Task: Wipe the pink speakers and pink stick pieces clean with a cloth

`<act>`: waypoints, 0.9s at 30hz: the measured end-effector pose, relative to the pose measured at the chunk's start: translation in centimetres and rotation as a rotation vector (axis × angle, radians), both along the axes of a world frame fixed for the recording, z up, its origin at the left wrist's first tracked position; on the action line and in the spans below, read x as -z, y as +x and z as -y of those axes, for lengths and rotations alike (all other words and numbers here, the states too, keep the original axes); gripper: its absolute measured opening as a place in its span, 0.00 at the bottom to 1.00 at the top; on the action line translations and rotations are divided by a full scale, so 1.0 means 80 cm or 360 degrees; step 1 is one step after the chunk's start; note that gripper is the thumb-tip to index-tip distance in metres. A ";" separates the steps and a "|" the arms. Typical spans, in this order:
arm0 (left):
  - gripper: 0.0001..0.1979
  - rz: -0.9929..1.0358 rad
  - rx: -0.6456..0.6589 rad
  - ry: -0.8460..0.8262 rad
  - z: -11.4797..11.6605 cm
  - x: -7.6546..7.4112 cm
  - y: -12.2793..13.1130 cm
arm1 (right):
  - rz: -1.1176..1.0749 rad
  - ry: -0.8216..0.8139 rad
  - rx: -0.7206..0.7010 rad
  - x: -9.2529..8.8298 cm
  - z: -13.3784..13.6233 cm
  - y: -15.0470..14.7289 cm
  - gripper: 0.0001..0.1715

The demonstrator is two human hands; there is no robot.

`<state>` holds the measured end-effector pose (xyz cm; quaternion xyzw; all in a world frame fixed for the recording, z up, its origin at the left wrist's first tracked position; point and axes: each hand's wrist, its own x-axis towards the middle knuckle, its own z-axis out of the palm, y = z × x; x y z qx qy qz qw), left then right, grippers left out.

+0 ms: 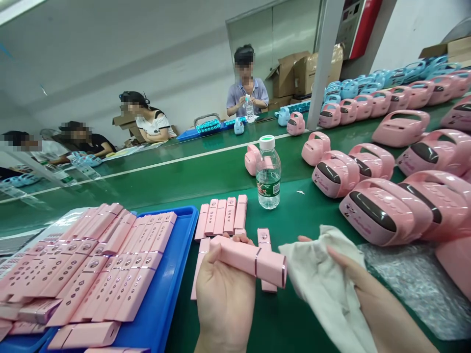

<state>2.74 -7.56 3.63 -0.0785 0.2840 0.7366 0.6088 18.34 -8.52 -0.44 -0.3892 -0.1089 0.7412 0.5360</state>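
My left hand [226, 294] is closed around a pink rectangular stick-shaped device [241, 256] with a shiny metallic band, tilted slightly down to the right. In my right hand [353, 279] a white cloth [324, 274] is pinched between thumb and fingers, draped downward and close to the device's right end. Behind my left hand, several similar pink devices [221, 215] lie in a row on the green table, and another [264, 240] lies partly hidden behind the held one. A blue tray [186, 220] at the left is piled with many more.
A water bottle [268, 181] stands beyond my hands. Pink handled units [382, 211] crowd the right side, with blue ones [349, 88] farther back. Bubble wrap [415, 289] lies at the right. Across the green conveyor [165, 181], several people sit, one [248, 90] handling a bottle.
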 end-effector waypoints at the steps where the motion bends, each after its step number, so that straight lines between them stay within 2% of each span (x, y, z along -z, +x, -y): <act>1: 0.10 -0.0070 -0.0002 -0.0015 0.001 -0.001 0.001 | -0.0069 -0.0090 -0.0118 -0.003 0.006 -0.005 0.23; 4: 0.15 -0.0332 -0.0002 -0.0018 0.003 0.002 0.004 | -0.0042 -0.0092 -0.0303 -0.014 0.019 -0.019 0.23; 6: 0.18 -0.0487 0.0023 0.0045 0.004 0.008 0.005 | 0.0116 -0.0016 -0.0297 -0.020 0.023 -0.025 0.22; 10: 0.19 -0.0743 0.0092 0.0121 0.006 0.019 0.005 | 0.0250 -0.0074 -0.0228 -0.024 0.021 -0.030 0.29; 18: 0.18 -0.1442 0.0158 -0.0192 0.014 0.037 -0.013 | 0.0259 -0.0113 -0.0196 -0.030 0.012 -0.024 0.39; 22: 0.20 -0.1911 0.0152 -0.0332 0.019 0.035 -0.023 | 0.0377 -0.0109 -0.0185 -0.032 0.010 -0.023 0.35; 24: 0.20 -0.2136 0.0244 -0.0360 0.021 0.029 -0.029 | 0.0414 -0.0103 -0.0232 -0.031 0.010 -0.024 0.32; 27: 0.21 -0.2375 0.0565 -0.0331 0.023 0.023 -0.037 | 0.0409 -0.0099 -0.0254 -0.028 0.010 -0.023 0.29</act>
